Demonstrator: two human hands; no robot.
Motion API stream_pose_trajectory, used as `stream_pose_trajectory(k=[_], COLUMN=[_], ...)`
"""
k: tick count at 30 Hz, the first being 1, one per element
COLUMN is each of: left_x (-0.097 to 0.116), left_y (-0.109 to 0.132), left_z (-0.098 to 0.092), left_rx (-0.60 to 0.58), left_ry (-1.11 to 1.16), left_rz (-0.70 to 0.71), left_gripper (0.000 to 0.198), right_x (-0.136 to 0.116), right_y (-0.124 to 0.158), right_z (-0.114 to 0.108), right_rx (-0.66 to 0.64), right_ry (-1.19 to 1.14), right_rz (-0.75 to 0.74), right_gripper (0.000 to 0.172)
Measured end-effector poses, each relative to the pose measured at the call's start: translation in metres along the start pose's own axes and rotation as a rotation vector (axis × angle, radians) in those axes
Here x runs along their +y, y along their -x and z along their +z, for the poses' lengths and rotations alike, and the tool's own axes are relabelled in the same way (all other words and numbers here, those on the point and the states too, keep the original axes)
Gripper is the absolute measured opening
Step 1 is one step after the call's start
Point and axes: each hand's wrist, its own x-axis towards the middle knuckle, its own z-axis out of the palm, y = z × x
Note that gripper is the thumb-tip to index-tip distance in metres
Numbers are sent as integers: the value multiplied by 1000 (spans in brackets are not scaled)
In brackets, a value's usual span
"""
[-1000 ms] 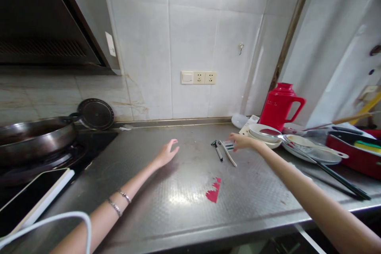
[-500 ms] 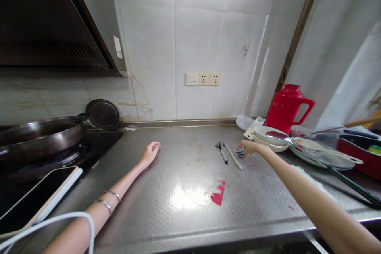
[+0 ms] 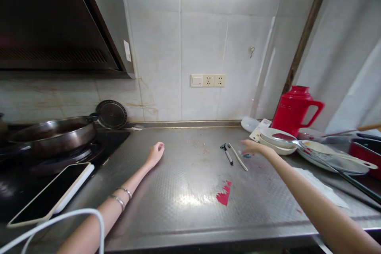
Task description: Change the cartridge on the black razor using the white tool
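Steel counter (image 3: 184, 190), glare near its middle: right grip (image 3: 253, 148) wide, fingers outstretched by a small dark-and-clear piece (image 3: 246, 156), partly hidden, contact unclear; left grip (image 3: 155, 154) half-curled well to the left, cannot tell if it holds anything. Piece looks light, stiff and slick, probably best pinched by its edges; razor (image 3: 228, 155), left of the right grip past a pale curved stick (image 3: 238, 158), likely light too, safer by mid-handle than head. Bowls (image 3: 276, 149) crowd the right grip's right side, red thermos (image 3: 291, 112) behind them.
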Motion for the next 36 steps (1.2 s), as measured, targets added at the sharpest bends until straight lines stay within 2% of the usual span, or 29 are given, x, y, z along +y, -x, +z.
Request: stream_pose_trajectory(k=[4,8,11,14,17,21,26,36], left_x=[1,1,0,-1,-1,2,2,1], left_y=[1,2,3,4,6,9,12,11], left_z=[-2,-2,-2,-1,1,6,12,11], left_rx=[19,34,40,18,-25,-82,-148,-199], left_ry=[-73,-131,-177,-234,-306,-417,-532,-651], left_rz=[-35,-83,-108,-110,-86,-21,27,38], left_gripper=[19,19,21,23,27,35,47,42], right_x=[-39,-85,-114,-132,-138,-137,-137,-136], right_y=[-6,-6,-5,-4,-4,-3,-3,-5], right_z=[11,35,58,80,96,106,109,110], right_rx=[113,215,281,331,366,393,385,403], right_ry=[-5,-42,-67,-95,-129,-163,-163,-162], right_rz=[-208,-369,-420,-420,-400,-362,-335,-321], right_gripper=[59,52,49,44,39,34,32,33])
